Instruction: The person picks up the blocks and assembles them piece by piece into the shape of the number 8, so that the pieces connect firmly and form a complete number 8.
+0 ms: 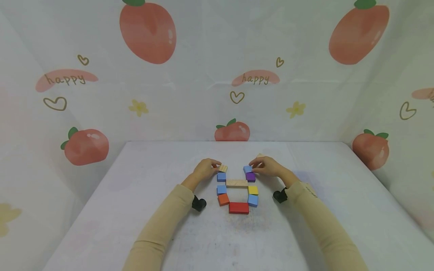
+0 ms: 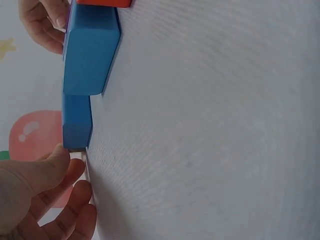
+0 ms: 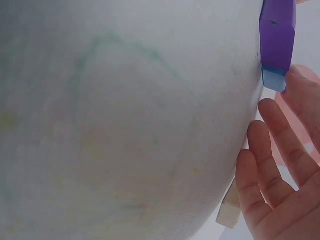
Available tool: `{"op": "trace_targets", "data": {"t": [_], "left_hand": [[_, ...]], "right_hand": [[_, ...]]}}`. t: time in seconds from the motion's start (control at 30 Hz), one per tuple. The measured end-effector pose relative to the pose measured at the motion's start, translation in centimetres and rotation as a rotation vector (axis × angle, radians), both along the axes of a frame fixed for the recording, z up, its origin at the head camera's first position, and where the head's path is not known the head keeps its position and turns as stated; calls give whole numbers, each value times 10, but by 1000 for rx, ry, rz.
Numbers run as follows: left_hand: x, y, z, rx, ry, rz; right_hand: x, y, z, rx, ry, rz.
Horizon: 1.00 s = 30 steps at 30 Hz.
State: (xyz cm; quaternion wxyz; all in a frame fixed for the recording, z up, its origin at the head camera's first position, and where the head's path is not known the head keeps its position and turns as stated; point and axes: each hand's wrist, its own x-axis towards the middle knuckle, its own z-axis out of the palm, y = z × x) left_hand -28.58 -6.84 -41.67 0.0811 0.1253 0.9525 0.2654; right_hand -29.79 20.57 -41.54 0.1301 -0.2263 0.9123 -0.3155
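Observation:
Colored blocks lie in a closed-looking outline on the table. My left hand (image 1: 205, 168) is at its far left corner, thumb and forefinger pinching a small striped wooden block (image 1: 223, 169). In the left wrist view that block is mostly hidden behind a blue block (image 2: 76, 122). Across from it, my right hand (image 1: 268, 166) pinches a light blue block (image 1: 248, 169) at its right side. This block touches a purple block (image 1: 250, 177); in the right wrist view the thumb (image 3: 302, 90) lies against its end. The other right fingers are spread loosely.
A long wooden block (image 1: 237, 183) crosses the middle. Nearer lie a yellow block (image 1: 252, 190), blue blocks (image 1: 253, 200), an orange block (image 1: 223, 199) and a long red block (image 1: 239, 207). Another wooden block (image 3: 229, 210) lies beyond my right hand. A patterned cloth backdrop (image 1: 203, 94) hangs behind.

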Motion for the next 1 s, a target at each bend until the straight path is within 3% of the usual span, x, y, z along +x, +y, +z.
{"op": "trace_targets", "data": {"t": [0.63, 1.0], "left_hand": [[-1, 0, -1, -2, 9, -3], [-2, -2, -3, 7, 22, -15]], "right_hand": [[1, 0, 1, -7, 43, 32], [0, 4, 3, 4, 57, -12]]}}
